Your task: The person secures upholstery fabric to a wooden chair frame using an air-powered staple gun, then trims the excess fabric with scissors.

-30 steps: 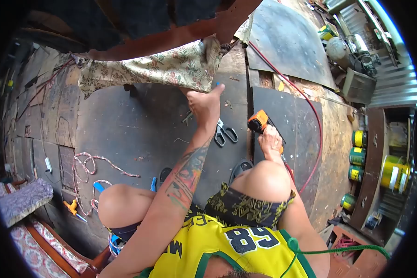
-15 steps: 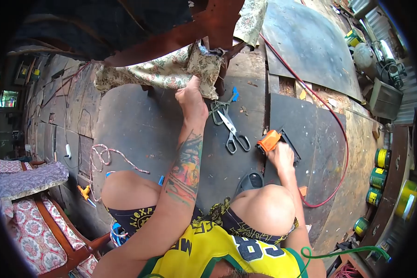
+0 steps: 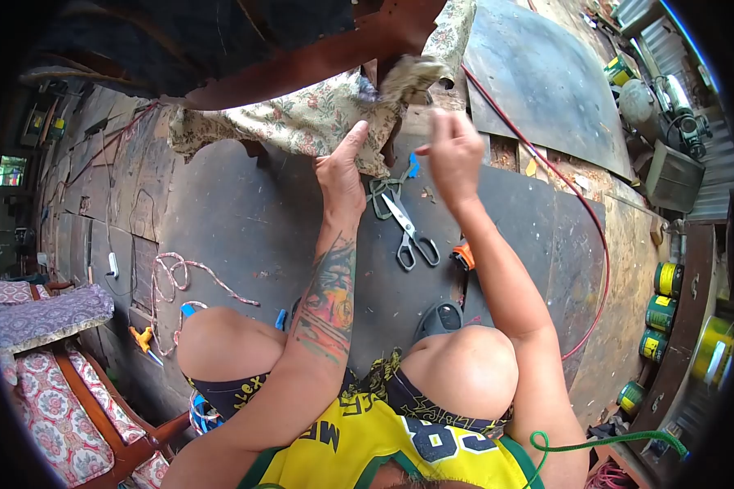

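My left hand (image 3: 340,181) is closed on the lower edge of the floral fabric (image 3: 306,122), its thumb pointing up along the cloth. This fabric hangs from the underside of a reddish-brown wooden furniture frame (image 3: 302,69). My right hand (image 3: 454,159) is raised just right of the fabric, thumb apart from the partly bent, slightly blurred fingers, with nothing seen in it. Above it a fabric flap (image 3: 412,79) is smeared by motion. Scissors (image 3: 408,231) lie on the floor between my arms. An orange staple gun (image 3: 463,254) rests there too, mostly hidden behind my right forearm.
A red hose (image 3: 538,151) curves across the boards on the right. Several green and yellow cans (image 3: 661,311) line the right side. At left are a patterned rope (image 3: 175,277), a yellow-handled tool (image 3: 141,337) and a floral cushioned seat (image 3: 61,416).
My right hand has let go of the staple gun, leaving it on the floor, and has risen toward the fabric. The flap has swung up. My left hand stays at the cloth.
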A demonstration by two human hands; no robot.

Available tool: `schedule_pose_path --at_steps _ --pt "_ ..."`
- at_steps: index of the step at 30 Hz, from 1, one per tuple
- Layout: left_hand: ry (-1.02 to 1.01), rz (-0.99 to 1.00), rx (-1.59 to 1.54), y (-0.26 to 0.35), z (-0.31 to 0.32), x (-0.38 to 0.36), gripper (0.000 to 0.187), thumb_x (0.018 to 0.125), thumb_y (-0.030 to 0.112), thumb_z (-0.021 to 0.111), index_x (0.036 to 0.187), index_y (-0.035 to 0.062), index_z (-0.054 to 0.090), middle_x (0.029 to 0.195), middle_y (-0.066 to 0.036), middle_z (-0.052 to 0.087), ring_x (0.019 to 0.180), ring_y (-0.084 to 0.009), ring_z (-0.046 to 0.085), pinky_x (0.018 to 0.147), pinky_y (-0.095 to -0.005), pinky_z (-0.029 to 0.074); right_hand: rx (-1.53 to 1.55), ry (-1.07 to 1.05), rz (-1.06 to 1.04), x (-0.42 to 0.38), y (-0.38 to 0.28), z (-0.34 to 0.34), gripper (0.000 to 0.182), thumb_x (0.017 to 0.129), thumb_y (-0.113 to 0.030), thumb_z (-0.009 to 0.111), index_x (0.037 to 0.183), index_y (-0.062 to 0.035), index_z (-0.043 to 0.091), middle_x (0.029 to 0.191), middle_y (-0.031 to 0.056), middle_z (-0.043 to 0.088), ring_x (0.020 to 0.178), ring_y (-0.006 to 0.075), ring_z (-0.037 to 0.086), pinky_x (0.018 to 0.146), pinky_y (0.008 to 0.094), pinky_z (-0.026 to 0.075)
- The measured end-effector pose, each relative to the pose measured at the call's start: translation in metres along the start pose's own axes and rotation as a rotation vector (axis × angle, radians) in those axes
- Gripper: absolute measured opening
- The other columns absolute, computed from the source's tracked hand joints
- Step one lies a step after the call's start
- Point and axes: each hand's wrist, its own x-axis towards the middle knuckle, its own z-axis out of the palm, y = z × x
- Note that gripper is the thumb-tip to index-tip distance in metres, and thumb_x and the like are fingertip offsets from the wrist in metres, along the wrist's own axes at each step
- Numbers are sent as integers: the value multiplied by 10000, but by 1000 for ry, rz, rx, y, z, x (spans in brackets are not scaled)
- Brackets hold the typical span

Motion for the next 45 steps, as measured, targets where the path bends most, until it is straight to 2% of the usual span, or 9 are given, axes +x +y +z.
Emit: schedule_pose_path --at_steps 1,3,9,13,22,31,39,42,45 --pt "4 -4 -3 1 1 -1 296 961 98 698 1222 -34 651 1178 -84 699 1055 -176 684 937 -331 556 283 36 450 0 9 -10 281 956 -237 690 806 -23 587 730 63 612 771 170 698 631 322 559" --pt "-21 -56 -181 5 5 -3 360 991 151 673 1302 -15 597 1230 -92 677 1096 -190 673 949 -345 559 208 19 376 3 39 -23 305 976 -265 681 815 -21 592 768 35 633 845 102 704 616 279 564" --pt "-95 -188 -287 10 1 6 311 1041 187 590 1307 26 596 1228 -91 676 1085 -210 680 949 -365 569 456 -163 7 14 -22 4 292 873 -189 808 1056 12 702 970 81 746 856 144 679 842 304 578" --pt "5 -166 -110 18 11 1 312 1005 159 648 1276 7 614 1187 -77 688 1049 -203 695 894 -378 595 439 -114 227 30 -8 1 253 918 -212 757 992 24 704 821 51 684 711 97 648 623 281 607" --pt "121 -80 -272 29 29 9 493 931 214 767 1296 -52 570 1231 -135 654 1079 -247 677 899 -426 594 400 -264 491 12 19 1 308 906 -224 739 786 -5 560 682 79 608 570 172 625 537 324 579" --pt "237 34 30 27 42 17 323 900 109 757 1114 -122 688 1110 -110 696 919 -152 642 834 -312 524 322 -278 538 13 22 8 280 951 -266 714 845 -41 587 696 39 592 607 145 606 573 327 599" --pt "98 446 400 5 20 27 239 912 88 770 1094 -34 676 1042 -67 712 907 -176 632 859 -322 496 340 -300 559 18 22 13 328 940 -276 719 1025 23 615 823 71 631 702 154 636 609 336 608" --pt "120 441 443 1 20 28 270 916 134 788 1095 -44 692 1032 -58 717 906 -147 625 866 -319 504 -30 -262 438 -25 36 -21 599 845 -343 791 1254 61 623 933 155 713 835 213 703 711 343 584" --pt "122 454 364 -6 19 31 261 916 129 790 1087 -38 686 1030 -50 715 896 -149 623 866 -319 503 -631 -371 287 -107 72 -81 487 821 -251 782 1205 10 638 978 209 678 930 373 671 827 456 536"
